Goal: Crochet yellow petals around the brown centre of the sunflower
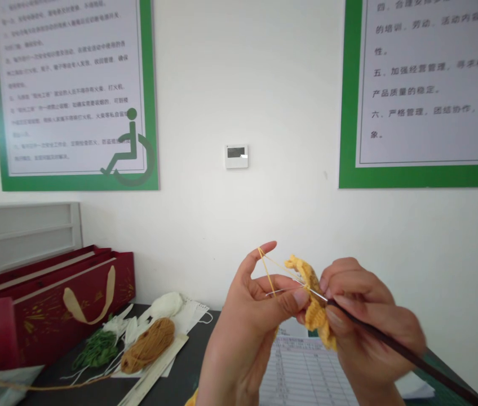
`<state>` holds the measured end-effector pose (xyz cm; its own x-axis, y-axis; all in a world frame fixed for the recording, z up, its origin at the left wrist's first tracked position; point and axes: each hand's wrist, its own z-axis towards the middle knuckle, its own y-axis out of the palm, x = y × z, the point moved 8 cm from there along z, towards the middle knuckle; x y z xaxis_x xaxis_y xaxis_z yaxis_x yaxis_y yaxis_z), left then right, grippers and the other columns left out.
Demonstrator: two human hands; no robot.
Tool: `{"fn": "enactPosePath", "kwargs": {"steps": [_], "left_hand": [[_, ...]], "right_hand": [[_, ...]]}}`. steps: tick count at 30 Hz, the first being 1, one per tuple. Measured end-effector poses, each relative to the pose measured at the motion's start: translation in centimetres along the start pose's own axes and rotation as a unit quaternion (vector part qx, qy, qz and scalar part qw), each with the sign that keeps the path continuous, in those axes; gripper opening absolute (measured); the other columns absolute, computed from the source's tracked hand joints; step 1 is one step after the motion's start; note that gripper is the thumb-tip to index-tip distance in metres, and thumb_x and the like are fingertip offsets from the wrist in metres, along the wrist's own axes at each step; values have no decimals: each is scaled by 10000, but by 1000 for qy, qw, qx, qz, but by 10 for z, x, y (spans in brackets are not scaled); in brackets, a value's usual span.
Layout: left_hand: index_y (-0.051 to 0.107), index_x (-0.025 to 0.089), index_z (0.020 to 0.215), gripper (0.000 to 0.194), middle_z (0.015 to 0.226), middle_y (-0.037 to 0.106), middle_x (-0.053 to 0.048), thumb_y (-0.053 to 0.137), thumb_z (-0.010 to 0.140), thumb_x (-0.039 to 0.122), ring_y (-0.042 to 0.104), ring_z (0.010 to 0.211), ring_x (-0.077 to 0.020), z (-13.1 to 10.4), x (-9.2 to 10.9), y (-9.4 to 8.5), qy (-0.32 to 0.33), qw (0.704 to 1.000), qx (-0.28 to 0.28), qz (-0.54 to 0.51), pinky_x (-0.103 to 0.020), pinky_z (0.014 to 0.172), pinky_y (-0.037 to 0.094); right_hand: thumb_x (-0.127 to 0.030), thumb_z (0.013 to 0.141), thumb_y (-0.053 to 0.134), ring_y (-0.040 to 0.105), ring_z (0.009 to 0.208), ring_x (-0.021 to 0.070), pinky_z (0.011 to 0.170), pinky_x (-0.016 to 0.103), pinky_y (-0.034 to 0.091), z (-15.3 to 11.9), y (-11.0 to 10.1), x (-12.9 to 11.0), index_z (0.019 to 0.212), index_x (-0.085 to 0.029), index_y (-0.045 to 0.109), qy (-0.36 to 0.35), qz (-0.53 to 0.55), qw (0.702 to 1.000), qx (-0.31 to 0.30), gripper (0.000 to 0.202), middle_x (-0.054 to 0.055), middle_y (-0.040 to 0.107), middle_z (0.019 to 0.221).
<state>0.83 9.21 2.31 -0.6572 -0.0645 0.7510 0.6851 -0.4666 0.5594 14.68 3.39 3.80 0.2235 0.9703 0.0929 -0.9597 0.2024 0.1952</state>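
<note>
My left hand point(260, 307) pinches a yellow crocheted piece point(317, 316) between thumb and fingers. Its index finger is raised, with yellow yarn point(269, 274) looped over it and running down to the work. In my right hand point(374, 321) is a crochet hook point(385, 337) with a dark handle and a thin metal shaft. The hook's metal end meets the yellow piece beside my left thumb. A thin wire or strand point(279, 291) sticks out leftward there; I cannot tell which it is. My right fingers also hide part of the piece's edge.
On the dark table point(184, 361) at left lie a brown yarn skein point(149, 345), green yarn point(96, 349), white yarn point(167, 304) and a ruler-like strip point(154, 372). Red gift bags point(70, 316) stand behind them. A printed form point(302, 372) lies under my hands.
</note>
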Motion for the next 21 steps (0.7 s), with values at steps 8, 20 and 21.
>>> {"fn": "enactPosePath", "kwargs": {"steps": [8, 20, 21], "left_hand": [[379, 86, 1476, 978, 684, 739, 3, 933, 670, 69, 628, 577, -118, -6, 6, 11, 17, 999, 21, 28, -251, 629, 497], [347, 356, 1563, 978, 715, 706, 47, 857, 766, 107, 650, 631, -125, -21, 27, 9, 128, 972, 105, 169, -222, 623, 523], [361, 343, 1557, 966, 718, 710, 43, 858, 765, 101, 645, 629, -121, -20, 27, 9, 123, 975, 94, 159, -220, 622, 520]], "right_hand": [[-5, 808, 676, 590, 795, 192, 685, 411, 516, -10, 0, -8, 1001, -272, 712, -51, -122, 991, -4, 332, 9, 631, 875], [-124, 973, 573, 678, 793, 201, 661, 356, 579, -2, -7, -8, 1102, -198, 641, 75, -48, 996, 8, 164, 55, 717, 840], [-143, 1003, 538, 665, 761, 179, 661, 333, 572, -2, -9, -3, 1070, -206, 630, 117, -25, 992, 34, 130, 39, 703, 810]]}}
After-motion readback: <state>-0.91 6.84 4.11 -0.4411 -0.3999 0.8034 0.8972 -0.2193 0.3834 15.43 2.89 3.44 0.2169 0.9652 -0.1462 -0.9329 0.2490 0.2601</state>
